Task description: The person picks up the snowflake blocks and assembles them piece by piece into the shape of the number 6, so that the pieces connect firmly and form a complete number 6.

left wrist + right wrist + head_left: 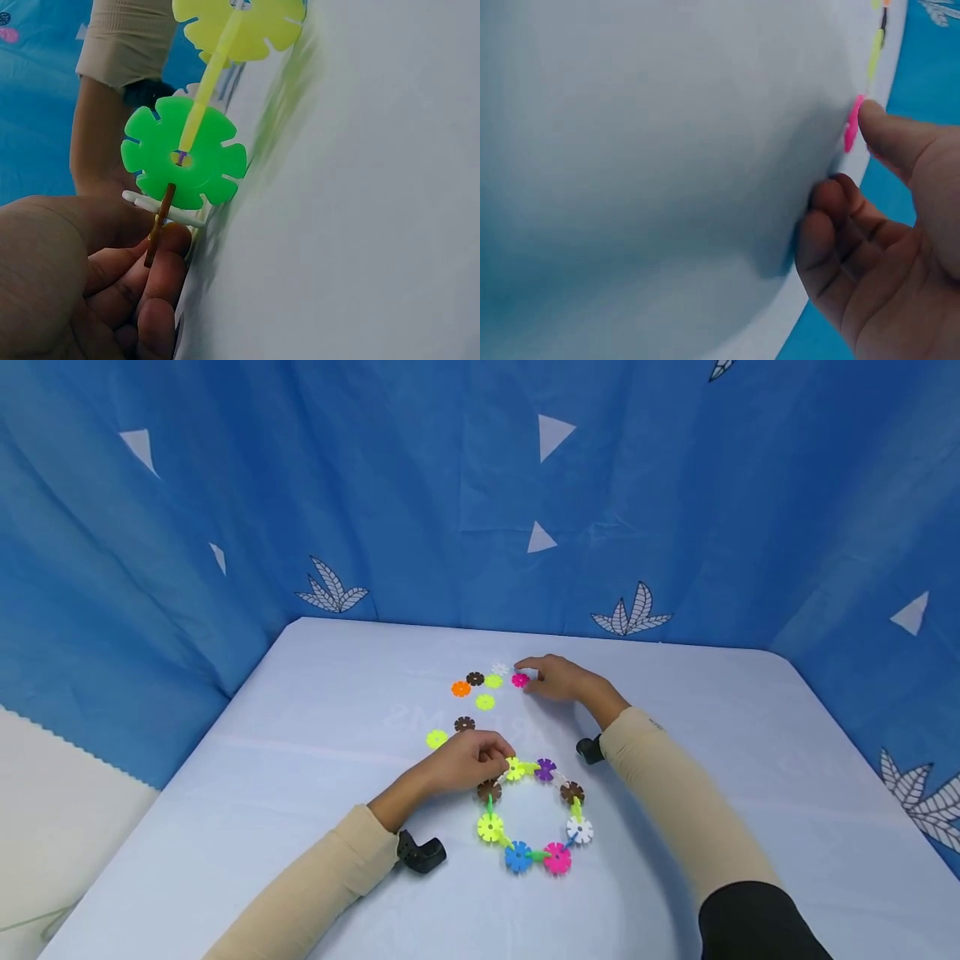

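Observation:
A ring of slotted plastic snowflake discs [557, 859], joined edge to edge in many colours, lies on the white-covered table. My left hand [468, 762] is at its upper left and pinches the chain beside a yellow disc [513, 768]. In the left wrist view, curled fingers meet the chain at a brown disc [159, 225] and a white disc [180, 216], just below a green disc [184, 154]. Farther back, my right hand [557, 678] reaches to a loose pink disc [520, 680]. Its thumb tip is right at that disc, with the other fingers spread apart from the thumb.
Left of the pink disc lie several loose discs, among them an orange one [461, 689], a black one [475, 678] and a yellow-green one [485, 702]. A brown disc [464, 723] and another yellow-green disc [437, 739] lie nearer the left hand. A blue curtain [450, 493] hangs behind the table.

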Motion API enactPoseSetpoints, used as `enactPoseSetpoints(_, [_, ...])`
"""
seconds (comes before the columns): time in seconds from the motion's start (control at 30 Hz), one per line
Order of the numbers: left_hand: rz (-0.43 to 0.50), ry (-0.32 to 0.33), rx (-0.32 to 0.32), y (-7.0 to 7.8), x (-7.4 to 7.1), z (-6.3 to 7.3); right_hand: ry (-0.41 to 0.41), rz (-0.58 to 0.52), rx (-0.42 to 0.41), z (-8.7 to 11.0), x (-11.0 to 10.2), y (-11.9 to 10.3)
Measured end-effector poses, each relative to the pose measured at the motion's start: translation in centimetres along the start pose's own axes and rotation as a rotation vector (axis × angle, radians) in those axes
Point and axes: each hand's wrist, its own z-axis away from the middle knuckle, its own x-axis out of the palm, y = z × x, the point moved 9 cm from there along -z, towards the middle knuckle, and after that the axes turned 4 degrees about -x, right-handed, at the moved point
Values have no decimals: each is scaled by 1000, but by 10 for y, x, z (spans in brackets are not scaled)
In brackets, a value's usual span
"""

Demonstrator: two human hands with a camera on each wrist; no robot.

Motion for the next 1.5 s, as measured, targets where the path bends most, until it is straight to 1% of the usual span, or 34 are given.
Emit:
enactPoseSetpoints(0.1, [2,-6,3,0,3,0,-1,30,12,-3,3,0])
enactPoseSetpoints(0.2, [-9,-3,8,1,3,0,8,39,11,0,2,-2])
enactPoseSetpoints(0.33, [-29,14,6,3,0,1,-11,-12,-6,11,3,-8])
enactPoseSetpoints(0.47, [-35,22,-4,2,-3,2,-18,-53,-52,27,6,-13])
enactPoseSetpoints(0.63, [-30,19,-15,1,-3,3,-8,-89,-117,47,10,-22])
enactPoseSetpoints(0.8, [-33,21,-22,0,-3,3,-1,-105,-192,62,18,-33])
enactPoseSetpoints(0.97, [-39,20,-19,0,-2,3,-2,-139,-280,74,26,-48])
enactPoseSetpoints(1.03, [-44,20,-17,0,-1,3,-7,-162,-310,78,30,-54])
enactPoseSetpoints(1.17, [-50,21,-7,2,-1,2,-31,-201,-337,82,36,-61])
enactPoseSetpoints(1.4, [-38,13,-3,3,0,0,-34,-173,-361,85,38,-69])
enactPoseSetpoints(1.5, [-37,10,-3,4,0,1,-21,-151,-389,87,37,-72])
